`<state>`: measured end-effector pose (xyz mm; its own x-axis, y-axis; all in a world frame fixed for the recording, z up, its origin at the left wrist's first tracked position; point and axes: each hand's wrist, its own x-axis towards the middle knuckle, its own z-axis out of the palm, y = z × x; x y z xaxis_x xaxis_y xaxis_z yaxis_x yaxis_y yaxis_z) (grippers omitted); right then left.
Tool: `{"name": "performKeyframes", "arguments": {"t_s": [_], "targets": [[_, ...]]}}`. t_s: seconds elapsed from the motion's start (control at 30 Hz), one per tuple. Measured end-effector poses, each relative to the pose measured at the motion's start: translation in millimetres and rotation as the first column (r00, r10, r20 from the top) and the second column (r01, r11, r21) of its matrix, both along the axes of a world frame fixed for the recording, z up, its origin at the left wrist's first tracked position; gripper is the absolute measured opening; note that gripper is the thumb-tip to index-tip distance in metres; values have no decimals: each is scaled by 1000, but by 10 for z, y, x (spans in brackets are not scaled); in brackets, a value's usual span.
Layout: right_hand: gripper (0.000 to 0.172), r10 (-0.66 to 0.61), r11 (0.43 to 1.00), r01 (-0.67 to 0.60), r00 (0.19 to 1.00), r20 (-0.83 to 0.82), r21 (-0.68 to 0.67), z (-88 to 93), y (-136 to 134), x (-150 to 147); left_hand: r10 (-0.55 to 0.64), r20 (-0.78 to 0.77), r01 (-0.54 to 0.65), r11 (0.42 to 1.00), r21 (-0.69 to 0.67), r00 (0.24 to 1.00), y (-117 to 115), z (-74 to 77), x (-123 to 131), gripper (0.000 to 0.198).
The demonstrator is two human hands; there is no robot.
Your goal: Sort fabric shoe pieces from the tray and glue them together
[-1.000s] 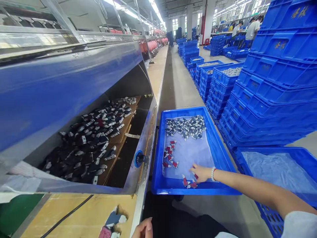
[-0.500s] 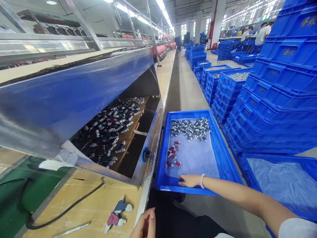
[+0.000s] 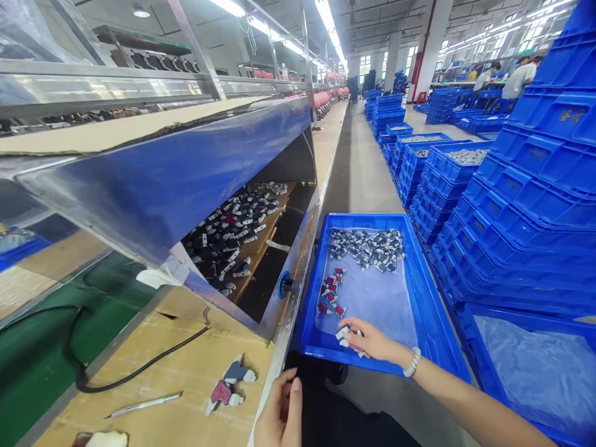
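Observation:
My right hand (image 3: 367, 340) reaches into the near end of a blue plastic crate (image 3: 431, 323) lined with clear film. Its fingers are closed round a few small red, white and dark pieces (image 3: 343, 335). More red pieces (image 3: 329, 292) lie in a small group in the crate, and a heap of blue-grey pieces (image 3: 367, 247) fills its far end. My left hand (image 3: 279, 416) hovers at the bench edge with fingers curled and nothing visible in it. Two of the pieces (image 3: 229, 385) lie on the cardboard bench top close by.
A blue-fronted machine hood (image 3: 186, 180) covers a conveyor opening full of dark pieces (image 3: 233, 233). A black cable (image 3: 139, 366) and a metal tool (image 3: 144, 405) lie on the bench. Stacked blue crates (image 3: 526, 205) stand to the right; a second film-lined crate (image 3: 535, 372) sits nearer. People work far back.
My right hand has closed on pieces at the crate's near edge and lifted slightly. My view has swung left and down, showing more bench. My left hand has risen into view.

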<state>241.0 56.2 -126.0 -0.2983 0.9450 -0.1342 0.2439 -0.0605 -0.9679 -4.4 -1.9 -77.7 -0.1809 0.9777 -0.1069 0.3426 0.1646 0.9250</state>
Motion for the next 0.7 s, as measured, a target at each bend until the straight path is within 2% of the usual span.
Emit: {"name": "performKeyframes", "arguments": {"t_s": [0.03,0.1,0.17,0.2,0.27,0.37,0.4,0.47,0.53,0.63,0.7], "targets": [[30,22,1000,-22,1000,-9,16,160,-64,-27,-34,27,35,999,-40,999,32,40,71,55],[30,81,995,-80,997,-7,64,482,-201,-103,-175,152,193,974,-116,973,102,123,221,57],[29,149,981,-149,989,10,120,751,-340,-189,-317,314,374,917,-140,895,155,207,348,59],[29,143,980,-145,989,21,137,849,-404,-230,-364,378,438,890,-130,851,166,253,393,59],[40,89,986,-93,996,31,137,958,-513,-308,-391,464,484,869,-97,795,145,357,440,53],[71,-28,989,31,999,-27,146,974,-627,-435,-303,589,416,907,-61,749,28,524,424,41],[76,-71,980,80,996,-52,183,969,-657,-483,-256,630,371,927,-56,733,-20,571,406,41],[71,-156,936,183,981,-111,300,987,-709,-581,-185,686,301,952,-52,704,-110,630,363,42],[63,-187,873,257,961,-202,414,1053,-751,-664,-182,713,279,960,-20,677,-179,644,322,43],[52,-135,804,280,945,-298,525,1185,-783,-723,-222,778,268,961,72,588,-242,638,287,39],[46,-119,786,277,945,-304,553,1234,-784,-727,-229,814,220,967,128,533,-271,664,296,35]]}}
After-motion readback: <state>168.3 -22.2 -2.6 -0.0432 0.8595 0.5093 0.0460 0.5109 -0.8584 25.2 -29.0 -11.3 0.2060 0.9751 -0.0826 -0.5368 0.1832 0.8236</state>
